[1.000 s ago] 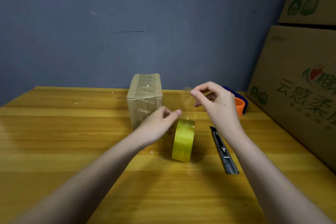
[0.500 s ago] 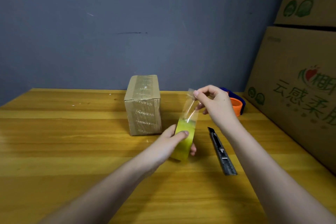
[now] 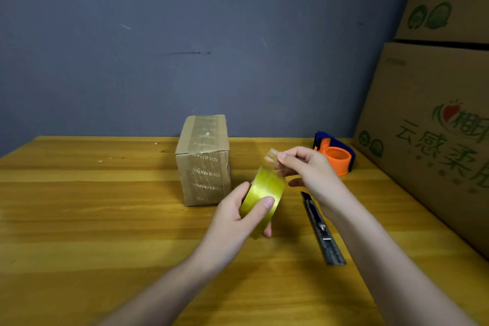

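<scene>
The left hand (image 3: pixel 232 222) grasps the yellow tape roll (image 3: pixel 263 197), with the thumb on its outer face and the other fingers curled around from below. The roll is lifted above the wooden bench (image 3: pixel 92 219), just to the right of the small cardboard box (image 3: pixel 203 161), which stands upright and has tape along its top. The right hand (image 3: pixel 309 169) pinches the loose tape end (image 3: pixel 271 155) between thumb and forefinger, just above the roll. A utility knife (image 3: pixel 321 227) lies on the bench under the right forearm. An orange and blue tape dispenser (image 3: pixel 334 152) stands behind, near the large cartons (image 3: pixel 434 119) at the right.
</scene>
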`<state>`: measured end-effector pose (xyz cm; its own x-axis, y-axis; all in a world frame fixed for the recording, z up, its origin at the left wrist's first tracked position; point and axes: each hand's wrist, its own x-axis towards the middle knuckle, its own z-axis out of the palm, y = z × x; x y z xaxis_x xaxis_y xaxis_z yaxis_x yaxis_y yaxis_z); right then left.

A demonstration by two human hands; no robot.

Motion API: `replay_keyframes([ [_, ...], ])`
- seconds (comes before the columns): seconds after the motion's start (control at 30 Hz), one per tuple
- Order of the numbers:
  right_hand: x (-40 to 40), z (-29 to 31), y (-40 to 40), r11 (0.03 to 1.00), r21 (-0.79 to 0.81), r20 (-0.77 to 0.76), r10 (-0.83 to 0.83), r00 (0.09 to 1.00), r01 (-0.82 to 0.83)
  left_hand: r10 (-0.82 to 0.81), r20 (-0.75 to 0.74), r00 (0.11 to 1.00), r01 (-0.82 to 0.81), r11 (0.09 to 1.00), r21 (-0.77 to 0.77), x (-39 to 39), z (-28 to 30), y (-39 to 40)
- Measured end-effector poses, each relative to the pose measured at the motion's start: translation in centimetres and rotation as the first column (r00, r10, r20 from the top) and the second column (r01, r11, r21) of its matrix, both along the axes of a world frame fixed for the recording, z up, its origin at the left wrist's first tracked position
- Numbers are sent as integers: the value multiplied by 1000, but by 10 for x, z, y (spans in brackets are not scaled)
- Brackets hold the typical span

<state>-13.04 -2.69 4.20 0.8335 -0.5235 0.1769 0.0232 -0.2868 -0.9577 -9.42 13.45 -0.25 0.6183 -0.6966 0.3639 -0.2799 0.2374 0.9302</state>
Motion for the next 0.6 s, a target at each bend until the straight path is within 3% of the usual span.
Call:
replay_keyframes([
  [0.6,-6,2,5,995,-31,-71,94,993,-96,45,114,992,-39,998,-58,-2,3,8],
])
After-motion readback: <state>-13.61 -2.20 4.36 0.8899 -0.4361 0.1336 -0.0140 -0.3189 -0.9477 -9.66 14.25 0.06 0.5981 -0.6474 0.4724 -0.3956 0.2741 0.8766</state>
